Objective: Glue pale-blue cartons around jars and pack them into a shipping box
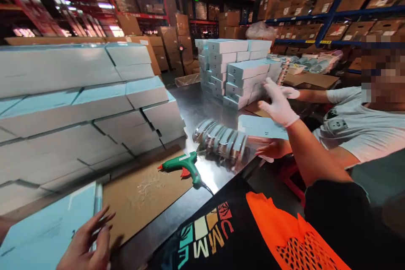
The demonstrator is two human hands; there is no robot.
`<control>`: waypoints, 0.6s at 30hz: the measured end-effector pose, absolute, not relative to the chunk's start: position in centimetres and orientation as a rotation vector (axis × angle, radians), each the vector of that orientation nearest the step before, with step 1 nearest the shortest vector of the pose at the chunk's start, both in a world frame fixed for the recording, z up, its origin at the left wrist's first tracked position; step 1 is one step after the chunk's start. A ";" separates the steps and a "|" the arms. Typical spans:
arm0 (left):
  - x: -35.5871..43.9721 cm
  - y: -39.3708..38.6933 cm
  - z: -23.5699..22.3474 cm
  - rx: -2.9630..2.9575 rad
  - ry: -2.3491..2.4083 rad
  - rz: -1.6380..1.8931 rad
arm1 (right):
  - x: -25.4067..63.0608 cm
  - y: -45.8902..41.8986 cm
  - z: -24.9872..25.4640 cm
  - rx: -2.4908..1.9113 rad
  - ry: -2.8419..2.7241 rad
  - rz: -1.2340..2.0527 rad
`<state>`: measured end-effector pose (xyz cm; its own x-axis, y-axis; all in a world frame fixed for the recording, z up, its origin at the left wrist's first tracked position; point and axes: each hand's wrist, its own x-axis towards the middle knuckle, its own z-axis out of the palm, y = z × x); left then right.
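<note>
Box-folding looked underway: left hand [85, 244], fingers loose, rested on a flat blue box [47, 228] at seven o'clock on the counter [193, 105]. Gloved right hand [278, 105] hovered spread and unclenched over another flat box [261, 126] at two o'clock; lifting it calls for an edge pinch.
</note>
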<state>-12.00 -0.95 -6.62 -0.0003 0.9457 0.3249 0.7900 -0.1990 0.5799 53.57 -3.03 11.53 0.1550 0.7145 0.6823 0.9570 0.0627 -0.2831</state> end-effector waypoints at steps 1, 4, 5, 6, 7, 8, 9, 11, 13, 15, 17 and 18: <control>-12.0 -1.1 -6.9 1.957 1.805 1.045 | 51.7 -1.1 11.5 -1.647 -1.755 -0.309; -12.2 -1.3 -7.0 1.868 1.807 1.093 | 45.0 3.8 9.4 -1.537 -2.119 -0.007; -12.4 -1.2 -7.0 1.870 1.833 1.075 | 42.8 5.0 8.1 -1.553 -2.231 0.068; -12.7 -1.1 -7.1 1.875 1.872 1.067 | 40.8 5.8 6.8 -1.597 -2.332 0.113; -13.1 -0.9 -7.3 1.897 1.909 1.056 | 39.2 6.4 5.4 -1.664 -2.412 0.115; -13.6 -0.6 -7.6 1.941 1.945 1.044 | 37.9 6.7 4.1 -1.739 -2.462 0.070; -14.1 -0.3 -7.9 2.001 1.990 1.018 | 37.1 6.9 2.9 -1.806 -2.479 -0.006; -15.4 0.4 -8.7 2.108 2.123 0.885 | 37.0 7.2 0.8 -1.893 -2.399 -0.177; -16.7 1.2 -9.2 2.078 2.296 0.677 | 38.3 7.9 -1.0 -1.927 -2.255 -0.224; -18.1 1.9 -9.2 1.940 2.432 0.486 | 40.2 9.3 -2.3 -1.936 -2.092 -0.203; -19.4 2.3 -8.5 1.821 2.479 0.360 | 41.9 10.9 -3.0 -1.963 -1.945 -0.161; -20.0 2.4 -8.0 1.798 2.474 0.331 | 42.6 11.6 -3.2 -2.001 -1.863 -0.113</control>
